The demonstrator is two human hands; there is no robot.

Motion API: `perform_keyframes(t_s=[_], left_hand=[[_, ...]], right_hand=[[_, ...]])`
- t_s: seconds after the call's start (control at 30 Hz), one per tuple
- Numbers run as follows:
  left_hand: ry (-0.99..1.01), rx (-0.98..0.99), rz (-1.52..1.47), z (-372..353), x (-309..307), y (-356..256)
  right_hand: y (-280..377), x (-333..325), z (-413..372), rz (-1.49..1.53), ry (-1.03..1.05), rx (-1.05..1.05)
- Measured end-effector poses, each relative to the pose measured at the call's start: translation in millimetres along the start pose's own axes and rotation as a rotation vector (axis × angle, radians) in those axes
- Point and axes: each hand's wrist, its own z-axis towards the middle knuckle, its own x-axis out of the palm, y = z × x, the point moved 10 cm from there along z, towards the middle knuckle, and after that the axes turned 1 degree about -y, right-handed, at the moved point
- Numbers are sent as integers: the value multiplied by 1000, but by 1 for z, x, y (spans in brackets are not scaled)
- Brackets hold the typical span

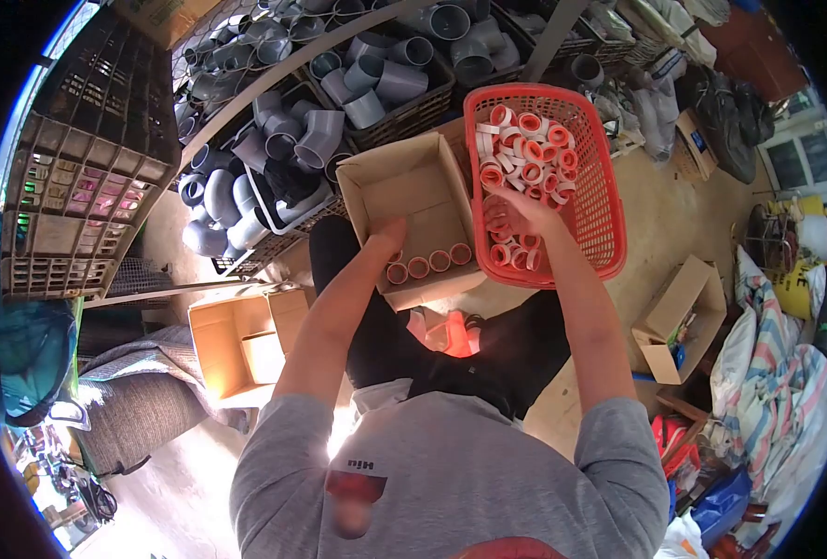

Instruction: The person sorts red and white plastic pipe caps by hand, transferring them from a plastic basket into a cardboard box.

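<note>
My left hand (388,240) is inside the open cardboard box (409,186), at its lower left, by a row of several round white and red rings (418,267) along the near side. Its fingers are mostly hidden, so I cannot tell what they hold. To the right, my right hand (518,212) reaches into the red plastic basket (598,200), its fingers apart over a heap of white and red rings (530,149). The basket stands against the right side of the box.
Crates of grey pipe fittings (372,79) stand behind the box. A tall dark crate (88,168) rises at the left. Another open box (232,345) sits lower left, and a small carton (684,317) lies at the right beside striped sacks (772,373).
</note>
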Motion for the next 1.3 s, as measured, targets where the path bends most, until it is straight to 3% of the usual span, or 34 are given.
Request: perform_keyframes(t_s=[0.13,0.3,0.33,0.43,0.5,0.57,0.6,0.63,0.67,0.7,0.73,0.77,0.8,0.87,0.9,0.97,1.07,1.17,1.3], left_hand=[[-19,53,65,1,9,-1],[91,92,69,17,26,1],[100,69,16,8,10,-3],[49,40,-77,-32,-53,-22],[-15,41,-116,-44,-74,-24],[-283,83,-389,-50,-110,-25],[-286,88,-387,-52,-117,-25],[-368,147,-598,-58,-131,-22],[-446,203,-814,-65,-144,-18],[-444,203,-818,-71,-151,-17],[-396,205,-1054,-78,-151,-14],[-344,208,-1289,-82,-149,-13],[-343,215,-1290,-83,-151,-16],[-158,226,-1644,-85,-136,-26],[-154,221,-1642,-88,-139,-31],[-15,253,-1800,-93,-138,-58],[92,346,-1900,-82,-134,-78],[40,339,-1771,-73,-134,-57],[60,295,-1573,-61,-125,-42]], right_hand=[[-50,-58,26,10,-148,54],[-65,-69,35,-1141,-240,296],[-73,-77,50,-1144,-238,293],[-101,-87,87,-1327,-125,272],[-81,-63,85,-1637,-133,-90],[-72,-71,96,-1702,-147,-78],[-68,-78,101,-1764,-163,-63],[-54,-74,83,-1764,-172,-63],[-7,-69,36,-1483,-423,-203],[30,-66,-14,-1182,-646,-329],[36,-52,-40,-1180,-642,-317],[62,-38,-80,-1048,-777,-572],[83,-27,-119,-902,-907,-832],[85,7,-140,-819,-864,-951],[83,27,-146,-731,-810,-1067],[74,81,-144,-893,-674,-1238],[56,127,-114,-1094,-526,-1253],[50,130,-102,-1024,-406,-1135],[53,123,-103,-1011,-279,-1137]])
